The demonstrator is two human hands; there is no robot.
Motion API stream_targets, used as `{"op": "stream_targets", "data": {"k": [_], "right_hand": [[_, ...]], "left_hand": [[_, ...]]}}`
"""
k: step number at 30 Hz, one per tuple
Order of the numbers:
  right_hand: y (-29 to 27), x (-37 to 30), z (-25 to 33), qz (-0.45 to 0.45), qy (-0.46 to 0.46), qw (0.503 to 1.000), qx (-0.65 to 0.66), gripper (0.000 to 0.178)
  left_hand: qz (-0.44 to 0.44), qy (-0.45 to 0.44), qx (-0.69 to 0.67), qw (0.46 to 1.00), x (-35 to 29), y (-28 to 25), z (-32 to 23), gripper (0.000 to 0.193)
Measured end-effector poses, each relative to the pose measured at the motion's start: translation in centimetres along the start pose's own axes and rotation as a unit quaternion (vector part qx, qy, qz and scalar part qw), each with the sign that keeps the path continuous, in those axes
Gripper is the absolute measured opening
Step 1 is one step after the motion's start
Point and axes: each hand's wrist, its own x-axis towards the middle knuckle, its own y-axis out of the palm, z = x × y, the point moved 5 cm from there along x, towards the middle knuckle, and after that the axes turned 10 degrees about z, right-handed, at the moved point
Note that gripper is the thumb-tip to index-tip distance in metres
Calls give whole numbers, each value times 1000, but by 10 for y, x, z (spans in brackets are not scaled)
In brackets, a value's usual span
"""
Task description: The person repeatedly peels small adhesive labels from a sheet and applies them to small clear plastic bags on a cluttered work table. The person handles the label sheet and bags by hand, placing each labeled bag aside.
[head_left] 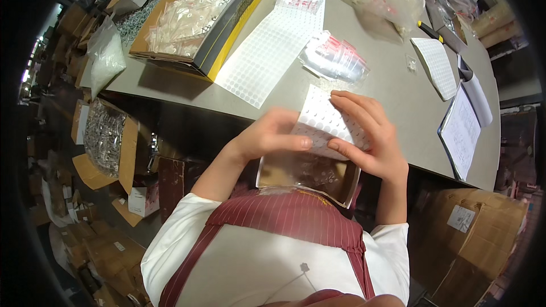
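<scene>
The dotted sheet [319, 112] is running lengthwise away from the body; the right hand [375, 136] is clasping its right edge, fingers half-curled, the left hand [266, 135] pinching its left.

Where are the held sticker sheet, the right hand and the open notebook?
Held sticker sheet [322, 112]: head view, its dotted face.
Right hand [380, 135]: head view, back of the hand.
Open notebook [459, 131]: head view, its written page.
</scene>
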Motion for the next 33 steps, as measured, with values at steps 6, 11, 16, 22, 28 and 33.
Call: {"op": "stream_targets", "data": {"k": [6, 11, 16, 22, 28, 33], "right_hand": [[7, 10, 12, -6, -38, 999, -36, 64], [8, -1, -1, -13, 21, 998, 63, 49], [12, -18, -16, -90, 118, 975, 163, 33], [13, -17, -16, -93, 150, 956, 236, 25], [24, -15, -31, -53, 216, 921, 320, 23], [21, -8, -39, -93, 155, 965, 189, 28]], "left_hand": [[6, -24, -36, 999, 10, 13, -12, 59], [-38, -10, -30, 999, 6, 7, -10, 48], [-126, 8, 17, 992, 1, -10, -26, 47], [-147, 64, 86, 983, 6, -13, -25, 55], [-217, 87, 118, 965, 13, -7, -20, 15], [-267, 115, 237, 927, 16, -10, -14, 15]]}}
